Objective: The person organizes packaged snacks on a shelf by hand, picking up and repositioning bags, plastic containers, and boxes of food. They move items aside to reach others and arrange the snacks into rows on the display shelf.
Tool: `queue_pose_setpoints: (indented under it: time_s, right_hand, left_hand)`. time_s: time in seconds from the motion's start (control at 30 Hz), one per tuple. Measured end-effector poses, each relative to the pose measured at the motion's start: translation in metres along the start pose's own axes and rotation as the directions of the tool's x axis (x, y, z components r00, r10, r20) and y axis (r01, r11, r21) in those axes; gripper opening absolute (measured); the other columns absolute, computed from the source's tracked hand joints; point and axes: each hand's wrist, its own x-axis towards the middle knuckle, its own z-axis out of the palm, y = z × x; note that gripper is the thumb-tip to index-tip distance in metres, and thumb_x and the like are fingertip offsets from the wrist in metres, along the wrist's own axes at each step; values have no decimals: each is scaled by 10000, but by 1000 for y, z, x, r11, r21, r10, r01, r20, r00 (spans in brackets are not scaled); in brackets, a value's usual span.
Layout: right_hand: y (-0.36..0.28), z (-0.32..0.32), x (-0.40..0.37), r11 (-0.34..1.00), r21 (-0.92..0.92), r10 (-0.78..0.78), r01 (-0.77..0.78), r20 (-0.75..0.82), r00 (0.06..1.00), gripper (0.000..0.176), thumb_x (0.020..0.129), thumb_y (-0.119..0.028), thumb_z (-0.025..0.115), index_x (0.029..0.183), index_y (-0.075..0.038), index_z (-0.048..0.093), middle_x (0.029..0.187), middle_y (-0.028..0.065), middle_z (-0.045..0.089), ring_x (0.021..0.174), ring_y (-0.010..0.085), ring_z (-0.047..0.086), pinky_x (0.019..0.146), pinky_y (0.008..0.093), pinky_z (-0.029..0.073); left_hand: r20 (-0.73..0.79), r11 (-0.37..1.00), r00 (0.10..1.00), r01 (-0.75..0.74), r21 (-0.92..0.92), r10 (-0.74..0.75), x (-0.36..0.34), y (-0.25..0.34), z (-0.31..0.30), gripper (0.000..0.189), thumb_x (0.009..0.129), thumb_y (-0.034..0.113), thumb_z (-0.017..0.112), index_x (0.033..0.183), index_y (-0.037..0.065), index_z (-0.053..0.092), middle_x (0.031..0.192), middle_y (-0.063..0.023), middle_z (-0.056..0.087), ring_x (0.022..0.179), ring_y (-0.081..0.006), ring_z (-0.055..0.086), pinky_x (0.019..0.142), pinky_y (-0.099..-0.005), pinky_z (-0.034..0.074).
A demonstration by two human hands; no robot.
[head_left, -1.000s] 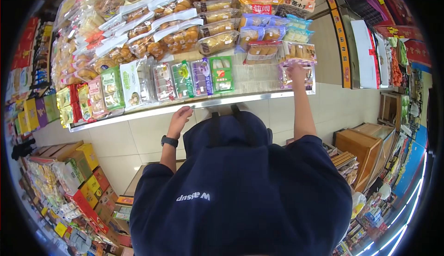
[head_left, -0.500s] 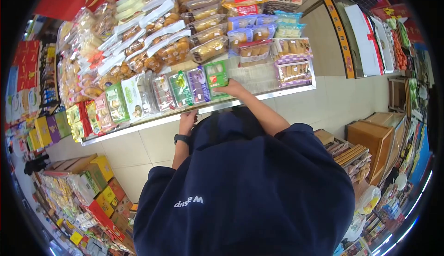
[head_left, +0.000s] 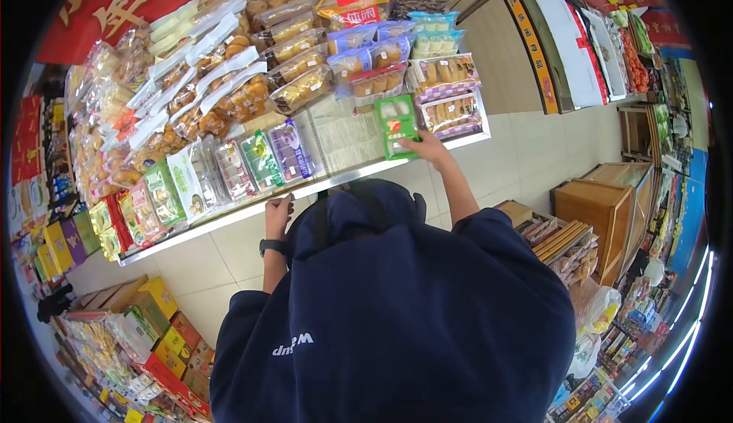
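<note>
My right hand (head_left: 427,149) grips the lower edge of a green snack packet (head_left: 397,124) and holds it flat on the display table beside the clear packs of cakes (head_left: 452,113) at the right end. My left hand (head_left: 278,211), with a black watch on the wrist, rests on the metal front edge of the display table (head_left: 229,213), below the purple packet (head_left: 289,150) and the green-and-white packet (head_left: 260,159). A bare patch of printed paper (head_left: 342,139) lies between that row and the green snack packet.
Bagged buns and pastries (head_left: 229,91) fill the back of the table. Cardboard boxes of goods (head_left: 145,324) stand on the floor at lower left. Wooden crates (head_left: 603,209) sit at right, and a white counter (head_left: 573,33) stands beyond the tiled aisle.
My right hand left the far right cake packs, took the green snack packet from the front row and slid it right, next to the cake packs. My left hand stayed on the table edge.
</note>
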Motion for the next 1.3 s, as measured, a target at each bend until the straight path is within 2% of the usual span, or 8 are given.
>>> queue_pose_setpoints:
  time_s: [0.17,0.27,0.37,0.4,0.7,0.87,1.1,1.3]
  right_hand:
    - [14,-14,29,927,-369,26,-63,-104,994,647,742,-433,818,1166,33,669,999,180,726,973,319,691,843,388,526]
    - [-8,14,20,799,-541,42,-262,-385,922,724,736,-372,807,1282,36,564,1115,214,675,1056,378,644,890,450,521]
    - [-25,48,-7,686,-716,-349,-127,-478,806,848,719,-331,805,1395,10,423,1272,221,554,1149,388,568,930,522,493]
    - [-26,55,-8,734,-676,-346,-58,-446,825,927,691,-333,825,1432,-17,365,1351,206,435,1224,394,483,935,555,465]
    - [-16,60,8,651,-730,-334,-209,-522,785,1007,658,-253,863,1473,-52,307,1377,203,437,1253,409,470,975,567,448]
    - [-21,47,2,657,-751,-395,-64,-415,820,943,635,-210,846,1429,-57,361,1375,164,454,1264,387,467,982,556,443]
    - [-49,42,-31,601,-795,-524,85,-312,793,878,606,-163,827,1372,-60,410,1384,153,471,1242,383,482,1018,518,419]
    - [-40,26,-11,263,-806,-745,530,180,643,649,666,-33,703,1284,-44,503,1313,136,538,1251,333,477,1056,489,372]
  left_hand:
    - [28,1000,1000,1,-22,-1,-10,12,-1,424,879,350,731,1009,-25,581,882,-110,694,736,-165,669,592,-288,502]
    - [-35,999,999,-12,-39,10,-15,14,2,417,877,346,733,983,-41,618,878,-116,698,741,-169,670,598,-290,504]
    - [3,999,1000,-22,-25,22,-19,18,3,420,882,343,733,1002,-34,592,903,-122,697,760,-173,673,609,-292,509]
    - [18,999,999,-26,-19,27,-19,16,2,421,884,342,732,1008,-31,583,911,-124,696,766,-174,674,612,-293,510]
    - [-50,999,998,-27,-20,26,-21,13,5,390,925,311,684,1084,-21,551,1026,-150,691,876,-195,685,702,-321,528]
    - [-98,970,966,-233,67,239,-1,-10,6,332,911,271,697,871,-35,573,796,-135,707,702,-177,678,627,-294,519]
    - [-84,956,957,-268,122,279,5,-13,3,358,875,245,735,895,-38,517,782,-145,667,757,-239,670,714,-353,521]
    - [-117,945,948,-271,185,294,18,-27,4,399,856,295,742,886,-45,535,782,-150,684,754,-272,674,721,-368,520]
